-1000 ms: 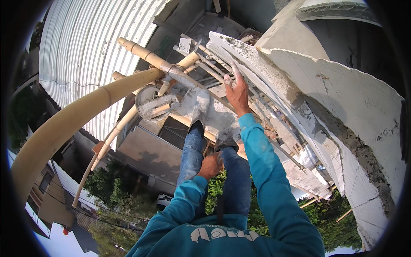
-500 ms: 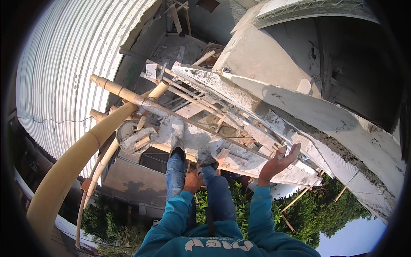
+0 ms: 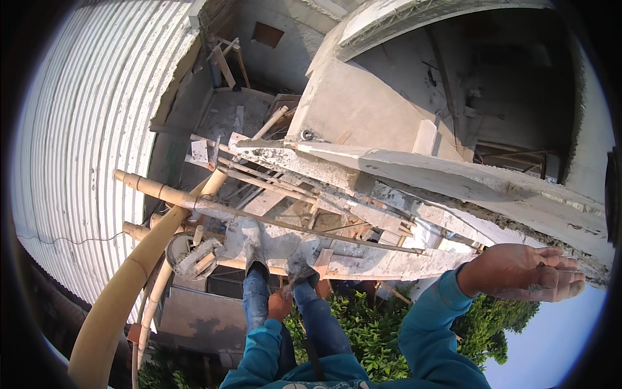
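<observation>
My right hand (image 3: 518,272) is raised at the far right against the rough lower edge of a white concrete panel (image 3: 453,185); its fingers are loosely curved, with no held object visible. Whether it touches the panel is unclear. My left hand (image 3: 280,303) is low between my knees, its fingers mostly hidden. My plaster-coated boots (image 3: 300,262) stand on a dusty plank platform (image 3: 353,259) of the bamboo scaffold. A round bucket (image 3: 178,249) with mortar-covered tools sits left of my feet, beside a thick bamboo pole (image 3: 113,311).
A white corrugated roof (image 3: 78,129) fills the left. Bamboo rails (image 3: 149,185) cross the scaffold. Beyond are a concrete room (image 3: 272,58) with wood scraps and a dark arched opening (image 3: 486,91). Leafy trees (image 3: 363,324) show far below the platform.
My right hand has swung from above the platform out to the far right, beside the panel edge. The view has turned, shifting the scaffold lower and leftward. My left hand remains between my knees.
</observation>
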`<state>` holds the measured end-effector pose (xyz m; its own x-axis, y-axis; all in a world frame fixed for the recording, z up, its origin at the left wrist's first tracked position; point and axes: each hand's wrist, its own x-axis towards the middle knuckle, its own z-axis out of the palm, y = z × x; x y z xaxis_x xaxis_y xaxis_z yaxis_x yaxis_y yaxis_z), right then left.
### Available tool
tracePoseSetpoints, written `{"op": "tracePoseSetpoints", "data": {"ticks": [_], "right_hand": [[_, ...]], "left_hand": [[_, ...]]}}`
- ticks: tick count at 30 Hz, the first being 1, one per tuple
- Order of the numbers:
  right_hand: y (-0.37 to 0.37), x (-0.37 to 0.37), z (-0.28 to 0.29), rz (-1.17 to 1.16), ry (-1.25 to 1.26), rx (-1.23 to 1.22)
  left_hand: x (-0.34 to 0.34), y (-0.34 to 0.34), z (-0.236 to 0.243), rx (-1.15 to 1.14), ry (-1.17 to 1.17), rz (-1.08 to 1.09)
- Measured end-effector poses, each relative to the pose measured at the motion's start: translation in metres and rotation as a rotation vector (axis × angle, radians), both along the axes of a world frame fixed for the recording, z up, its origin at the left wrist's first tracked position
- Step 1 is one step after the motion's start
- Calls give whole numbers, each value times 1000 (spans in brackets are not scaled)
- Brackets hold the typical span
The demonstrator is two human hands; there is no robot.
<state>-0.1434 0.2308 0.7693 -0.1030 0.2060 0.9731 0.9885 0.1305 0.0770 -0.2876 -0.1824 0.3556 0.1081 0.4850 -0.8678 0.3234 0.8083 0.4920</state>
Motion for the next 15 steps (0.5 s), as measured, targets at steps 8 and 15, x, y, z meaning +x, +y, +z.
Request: {"op": "tracePoseSetpoints", "data": {"ticks": [8, 15], "right_hand": [[48, -20, 0, -243, -104, -29], [56, -32, -3, -417, 27, -18]], "left_hand": [[-5, 9, 2, 40, -33, 21], [-1, 7, 1, -66, -85, 168]]}}
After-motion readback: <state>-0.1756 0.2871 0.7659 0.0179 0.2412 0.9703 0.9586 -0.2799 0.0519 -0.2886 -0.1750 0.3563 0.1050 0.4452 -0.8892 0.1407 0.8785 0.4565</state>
